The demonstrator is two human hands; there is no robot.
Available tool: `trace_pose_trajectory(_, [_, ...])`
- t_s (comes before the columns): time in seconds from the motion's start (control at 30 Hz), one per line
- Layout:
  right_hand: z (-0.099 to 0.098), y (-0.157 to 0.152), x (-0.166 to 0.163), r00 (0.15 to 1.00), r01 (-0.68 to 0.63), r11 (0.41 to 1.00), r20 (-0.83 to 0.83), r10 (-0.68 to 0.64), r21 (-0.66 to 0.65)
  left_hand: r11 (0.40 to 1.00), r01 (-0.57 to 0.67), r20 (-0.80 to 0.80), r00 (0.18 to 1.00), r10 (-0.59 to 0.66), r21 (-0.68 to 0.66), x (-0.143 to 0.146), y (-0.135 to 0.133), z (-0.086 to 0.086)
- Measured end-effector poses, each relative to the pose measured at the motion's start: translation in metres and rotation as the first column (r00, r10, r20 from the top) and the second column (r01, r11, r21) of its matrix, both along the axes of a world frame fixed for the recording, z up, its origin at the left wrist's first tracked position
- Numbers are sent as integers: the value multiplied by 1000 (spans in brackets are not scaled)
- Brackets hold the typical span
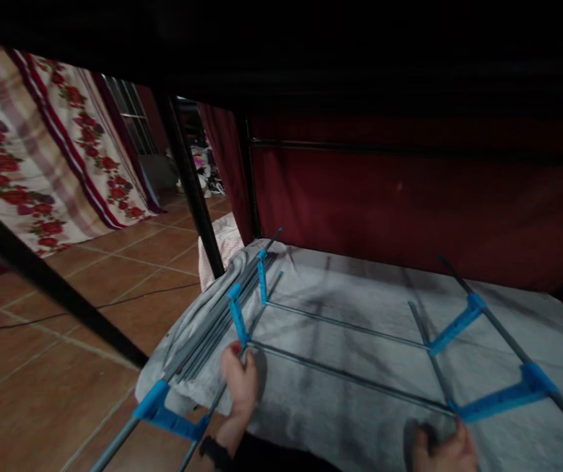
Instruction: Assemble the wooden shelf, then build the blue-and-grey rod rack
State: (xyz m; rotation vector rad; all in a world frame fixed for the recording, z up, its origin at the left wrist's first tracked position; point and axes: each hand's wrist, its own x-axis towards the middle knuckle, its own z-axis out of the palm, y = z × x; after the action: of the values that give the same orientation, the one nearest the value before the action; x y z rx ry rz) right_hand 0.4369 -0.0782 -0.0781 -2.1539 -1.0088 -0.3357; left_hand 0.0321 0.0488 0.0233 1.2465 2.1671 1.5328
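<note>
A frame of thin grey metal rods (pixel 340 324) joined by blue plastic connectors (pixel 236 314) lies on a grey cloth (pixel 369 288). My left hand (pixel 239 387) is closed round a rod just below a blue connector at the frame's left side. My right hand (pixel 441 446) shows only at the bottom edge, fingers curled on a rod end beside another blue connector (pixel 502 396). More loose grey rods (pixel 212 341) lie bundled along the cloth's left edge.
A dark red fabric wall (pixel 409 203) stands behind the cloth. Black metal poles (pixel 187 177) cross at the left. Brown floor tiles (pixel 65 367) with a thin cable lie to the left, and a flowered curtain (pixel 25 144) hangs beyond.
</note>
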Motion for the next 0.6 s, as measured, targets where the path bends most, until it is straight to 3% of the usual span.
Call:
trace_pose_trajectory(0.07, [-15, -3, -15, 993, -121, 991, -7, 120, -57, 976, 182, 29, 982, -187, 119, 27, -8, 19])
trace_pose_trajectory(0.13, [-27, -5, -23, 980, -198, 970, -34, 195, -143, 909, 352, -3, 933, -360, 226, 63, -5, 54])
trace_pose_trajectory(0.27, [-33, -5, -23, 973, -232, 946, -69, 222, -225, 770, 508, -133, 857, -498, 387, 129, 48, 160])
trace_pose_trajectory(0.33, [-32, -5, -22, 969, -245, 945, -63, 237, -215, 753, 532, -179, 845, -504, 387, 142, 93, 218])
trace_pose_trajectory(0.4, [-30, -6, -23, 962, -272, 939, -53, 267, -208, 746, 596, -266, 802, -535, 296, 135, 138, 267])
trace_pose_trajectory(0.47, [-29, -7, -27, 954, -298, 930, -49, 295, -215, 778, 606, -349, 773, -530, 163, 108, 175, 302])
trace_pose_trajectory(0.53, [-29, -8, -30, 952, -307, 925, -54, 303, -225, 830, 558, -444, 741, -504, -12, 66, 195, 320])
trace_pose_trajectory(0.6, [-30, -7, -33, 958, -287, 930, -64, 280, -229, 898, 417, -510, 748, -425, -136, 20, 197, 321])
